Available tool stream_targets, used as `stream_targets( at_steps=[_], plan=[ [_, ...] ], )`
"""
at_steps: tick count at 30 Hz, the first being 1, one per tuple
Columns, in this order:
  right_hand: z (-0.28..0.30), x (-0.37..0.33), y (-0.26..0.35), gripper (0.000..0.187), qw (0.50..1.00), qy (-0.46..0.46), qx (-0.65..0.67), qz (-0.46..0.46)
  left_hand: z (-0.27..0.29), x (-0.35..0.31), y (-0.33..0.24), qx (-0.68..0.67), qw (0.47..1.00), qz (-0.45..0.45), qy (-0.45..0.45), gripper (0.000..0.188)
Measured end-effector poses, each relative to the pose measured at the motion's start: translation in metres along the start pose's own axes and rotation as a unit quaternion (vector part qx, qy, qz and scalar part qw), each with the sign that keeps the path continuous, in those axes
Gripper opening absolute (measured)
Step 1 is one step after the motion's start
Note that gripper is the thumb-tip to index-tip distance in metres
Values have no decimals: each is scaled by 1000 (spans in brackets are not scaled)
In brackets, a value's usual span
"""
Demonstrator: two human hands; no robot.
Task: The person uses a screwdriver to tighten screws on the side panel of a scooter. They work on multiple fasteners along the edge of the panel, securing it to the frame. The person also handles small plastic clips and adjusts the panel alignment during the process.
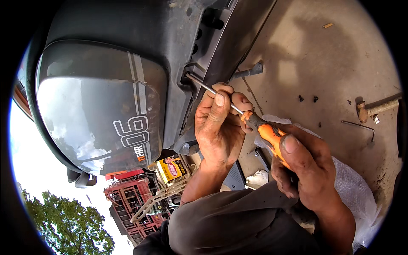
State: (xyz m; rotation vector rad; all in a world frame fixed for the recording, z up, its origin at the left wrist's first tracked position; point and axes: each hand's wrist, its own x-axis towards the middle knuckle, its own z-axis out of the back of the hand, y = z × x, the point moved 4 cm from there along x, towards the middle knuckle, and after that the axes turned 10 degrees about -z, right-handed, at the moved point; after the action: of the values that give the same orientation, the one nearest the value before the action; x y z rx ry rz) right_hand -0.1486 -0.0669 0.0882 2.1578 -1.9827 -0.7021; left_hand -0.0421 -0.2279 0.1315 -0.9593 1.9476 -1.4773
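Note:
An orange and black screwdriver [272, 136] slants across the middle of the head view. My right hand [308, 165] is wrapped round its handle, thumb along the side. Higher up, the fingers of my left hand [219, 123] pinch the thin metal shaft. The shaft's tip reaches into a recessed hole in the dark plastic trim [193, 78] of a vehicle; whether a screw sits there is too small to tell. Beside the trim is a glossy grey body panel [102, 110] with pale stripes and lettering.
On the concrete floor lie a hammer [378, 108], a hex key [361, 126], small dark bolts [315, 99] and a dark handle-like part [250, 71]. Clear plastic wrap [352, 187] spreads beside my right arm. A red metal frame [134, 204] and a yellow box [172, 169] stand behind my left arm.

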Motion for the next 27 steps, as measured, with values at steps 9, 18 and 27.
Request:
stream_targets(
  at_steps=[9, 18, 27],
  plan=[
    [-14, 1, 8, 46, 825, -148, -451, 307, -9, -11, 1, 33, 999, -23, 4, 25],
    [-13, 8, 6, 47, 847, -104, -419, 310, -14, -9, 11, 68, 996, -47, 22, 32],
    [-15, 9, -8, 52, 907, -92, -338, 233, -10, -19, 13, 50, 998, -35, 16, 33]
  ],
)
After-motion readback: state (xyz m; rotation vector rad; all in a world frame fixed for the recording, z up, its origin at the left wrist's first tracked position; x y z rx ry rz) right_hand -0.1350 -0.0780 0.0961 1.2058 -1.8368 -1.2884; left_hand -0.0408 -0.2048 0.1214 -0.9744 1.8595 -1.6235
